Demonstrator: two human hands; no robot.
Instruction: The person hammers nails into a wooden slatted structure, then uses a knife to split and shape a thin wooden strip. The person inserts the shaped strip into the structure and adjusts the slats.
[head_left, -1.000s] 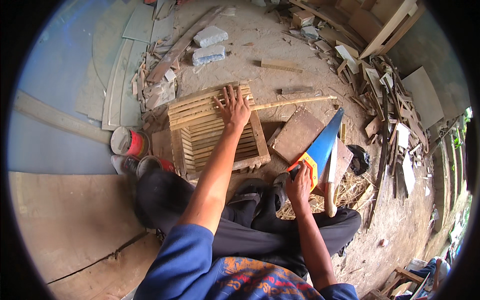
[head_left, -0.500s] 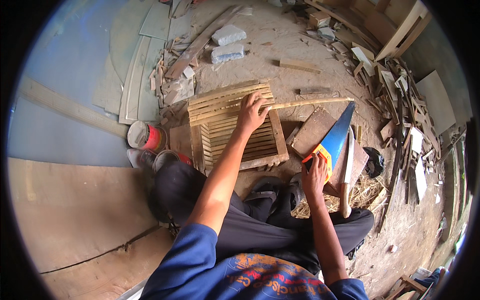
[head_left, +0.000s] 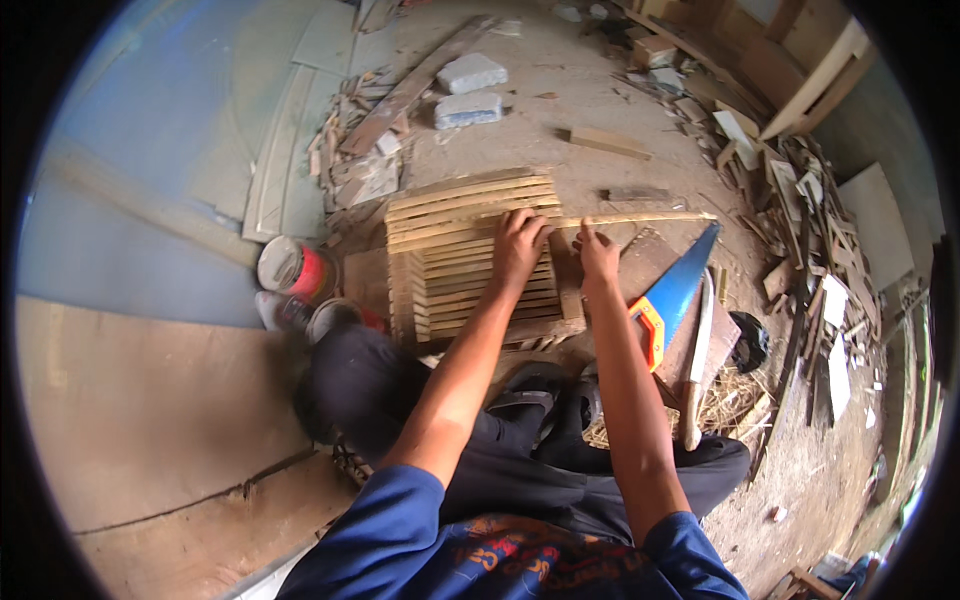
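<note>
A slatted wooden crate (head_left: 571, 322) sits on the ground in front of me, its slats running crosswise. Over its top right side lies a thin bamboo strip (head_left: 660, 217) that reaches out to the right. My left hand (head_left: 520, 246) has its fingers closed on the strip above the crate. Just right of the crate, my right hand (head_left: 597, 254) pinches the same strip. Below the strip's far end, a handsaw (head_left: 682, 278) with a blue blade and orange handle rests on a brown board (head_left: 648, 255). A long knife (head_left: 698, 345) with a wooden handle lies beside the saw.
Two paint cans (head_left: 312, 275) stand left of the crate. Pale blocks (head_left: 470, 110) and a long plank (head_left: 415, 88) lie farther off. Scrap wood (head_left: 800, 250) is heaped along the right. Shavings (head_left: 728, 402) and a black plastic bag (head_left: 750, 340) are near my right knee.
My right hand has let go of the saw handle and moved up and left onto the bamboo strip. The saw stays on the board. My left hand still grips the strip.
</note>
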